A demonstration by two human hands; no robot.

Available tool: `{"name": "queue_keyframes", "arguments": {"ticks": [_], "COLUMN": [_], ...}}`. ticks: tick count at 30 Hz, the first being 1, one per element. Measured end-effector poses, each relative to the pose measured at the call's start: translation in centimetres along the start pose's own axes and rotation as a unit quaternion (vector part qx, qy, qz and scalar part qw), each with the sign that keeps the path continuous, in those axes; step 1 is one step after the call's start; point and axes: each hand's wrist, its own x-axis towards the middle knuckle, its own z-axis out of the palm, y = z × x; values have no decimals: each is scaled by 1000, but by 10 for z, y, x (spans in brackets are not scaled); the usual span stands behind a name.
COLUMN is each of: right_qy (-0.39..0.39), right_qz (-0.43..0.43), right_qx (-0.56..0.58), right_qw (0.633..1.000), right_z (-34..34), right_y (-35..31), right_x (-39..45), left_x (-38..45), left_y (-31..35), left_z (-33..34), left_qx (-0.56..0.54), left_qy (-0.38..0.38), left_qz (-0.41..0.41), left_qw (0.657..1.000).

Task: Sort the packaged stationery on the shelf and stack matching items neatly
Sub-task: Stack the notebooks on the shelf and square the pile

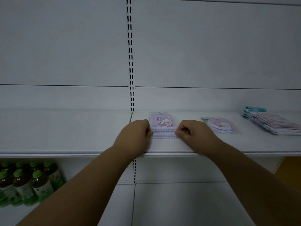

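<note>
A stack of purple spiral notebooks [163, 123] with a cartoon rabbit on the cover lies on the white shelf [81, 134], spirals toward me. My left hand [136, 132] pinches the stack's left front corner with curled fingers. My right hand [191, 132] pinches its right front corner the same way. To the right lie round pink packaged items [220, 125] in a small pile. Farther right sits a slanted stack of flat pink and blue packs [270, 122].
The shelf's front edge [179, 153] runs across the view under my wrists. A slotted upright [131, 62] divides the white back panels. Green-capped drink bottles [27, 181] stand on the lower shelf at the left. Something yellow [290, 170] shows at the lower right.
</note>
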Motion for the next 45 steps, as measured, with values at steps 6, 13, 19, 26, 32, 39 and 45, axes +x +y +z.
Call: {"name": "queue_keyframes", "arguments": {"ticks": [6, 13, 19, 26, 32, 39, 45], "right_qy": [-3, -67, -97, -69, 22, -36, -68], "right_qz": [41, 157, 139, 170, 292, 285, 265], "right_qx": [31, 44, -24, 0, 328, 519, 503], "right_qw": [999, 984, 985, 983, 898, 805, 820], "right_z": [-5, -8, 0, -1, 6, 21, 21], "right_y": [5, -1, -7, -15, -19, -22, -25], "right_x": [7, 62, 75, 65, 54, 52, 52], "left_x": [3, 59, 79, 76, 53, 42, 37], "left_y": [-1, -1, 3, 1, 8, 37, 38], "left_z": [-12, -18, -4, -6, -7, 1, 3], "left_qx": [-37, -200, -51, -53, -502, -681, -709], "left_qy": [-35, -149, -170, -156, -49, -77, -101], "left_qz": [-46, -210, -179, -188, -285, -313, -303], "left_qw": [998, 945, 968, 968, 815, 658, 628]}}
